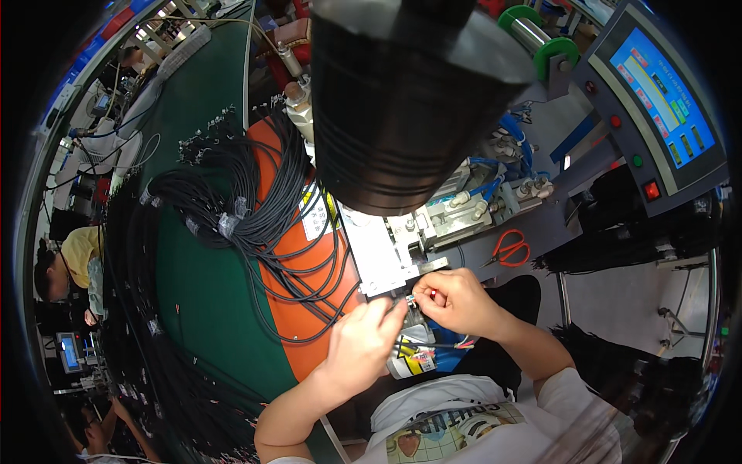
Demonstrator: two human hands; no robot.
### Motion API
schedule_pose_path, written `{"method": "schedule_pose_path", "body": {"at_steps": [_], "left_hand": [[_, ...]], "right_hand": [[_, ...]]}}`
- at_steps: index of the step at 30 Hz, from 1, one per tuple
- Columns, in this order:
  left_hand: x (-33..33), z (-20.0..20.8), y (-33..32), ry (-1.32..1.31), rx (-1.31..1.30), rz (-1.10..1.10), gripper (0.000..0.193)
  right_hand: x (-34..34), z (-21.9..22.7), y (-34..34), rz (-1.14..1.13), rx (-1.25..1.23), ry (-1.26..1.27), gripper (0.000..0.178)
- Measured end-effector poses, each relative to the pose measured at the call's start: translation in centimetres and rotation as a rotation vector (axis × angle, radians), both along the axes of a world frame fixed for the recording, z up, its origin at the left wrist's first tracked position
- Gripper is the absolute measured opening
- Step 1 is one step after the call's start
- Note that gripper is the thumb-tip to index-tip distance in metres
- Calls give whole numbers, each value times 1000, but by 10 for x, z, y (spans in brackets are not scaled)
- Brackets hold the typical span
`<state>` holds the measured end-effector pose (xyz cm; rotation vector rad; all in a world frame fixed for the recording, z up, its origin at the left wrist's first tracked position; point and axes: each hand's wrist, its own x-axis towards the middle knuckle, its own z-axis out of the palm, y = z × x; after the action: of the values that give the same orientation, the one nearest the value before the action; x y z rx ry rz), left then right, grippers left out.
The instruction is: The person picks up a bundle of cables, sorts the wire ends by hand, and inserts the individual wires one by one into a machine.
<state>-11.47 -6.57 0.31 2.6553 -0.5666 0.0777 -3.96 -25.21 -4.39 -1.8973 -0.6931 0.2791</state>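
Observation:
Both my hands meet at the front of a bench machine with a white metal block (376,251). The fingers of my left hand (362,340) are closed at the machine's lower front edge. A black cable (433,346) sticks out from beneath that hand, its end split into thin coloured wires. My right hand (461,303) pinches beside the left fingertips, close to a small metallic piece (411,300). What lies between the right fingers is too small to name. A black cylinder (402,100) hangs over the machine and covers part of it.
Bundled black cables (232,220) lie left on an orange sheet (313,352) and green table (209,309). Orange-handled scissors (510,249) rest right of the machine. A control panel (657,100) stands far right, near a green-rimmed spool (533,35). Other people work at far left.

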Motion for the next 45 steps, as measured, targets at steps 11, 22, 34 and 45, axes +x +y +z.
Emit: {"method": "schedule_pose_path", "body": {"at_steps": [11,22,34,45], "left_hand": [[-21,-16,21,-111,-96,295,31],[-1,-5,3,235,-734,75,15],[-7,-4,-3,-384,-114,-81,27],[-6,-2,-8,39,-549,141,7]], "right_hand": [[-26,21,-15,144,325,489,37],[-44,16,5,-75,613,592,32],[-31,12,0,16,685,955,18],[-53,5,14,-102,183,-521,44]]}}
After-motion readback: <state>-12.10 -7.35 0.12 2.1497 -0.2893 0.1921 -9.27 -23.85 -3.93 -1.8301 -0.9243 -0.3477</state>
